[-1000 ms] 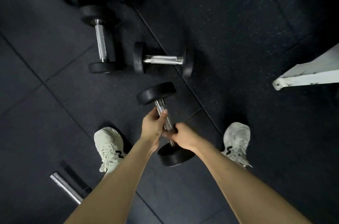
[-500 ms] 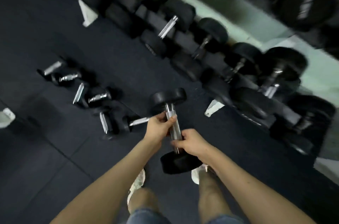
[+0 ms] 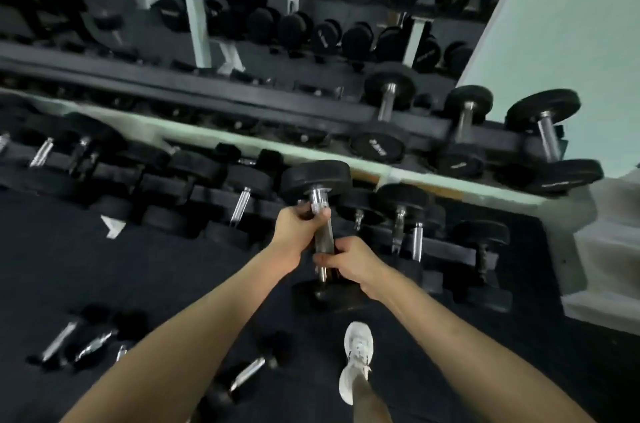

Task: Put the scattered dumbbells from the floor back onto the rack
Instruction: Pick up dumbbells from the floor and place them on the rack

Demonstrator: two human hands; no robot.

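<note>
Hands, left (image 3: 298,228) and right (image 3: 349,261), both curled tight around dumbbell (image 3: 316,180) handle, above rack (image 3: 446,246).

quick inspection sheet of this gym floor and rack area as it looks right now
surface: dark rubber floor
job's things: held dumbbell off the floor, in front of the rack's lower tier; loose dumbbells lie on the floor at lower left; rack has two tiers, and the upper one holds dumbbells at its right end
clutter: nothing seen
grips: left hand and right hand both curl round the held dumbbell's handle
cables: nothing seen
surroundings: pale green wall at right; blurred equipment behind the rack
</note>
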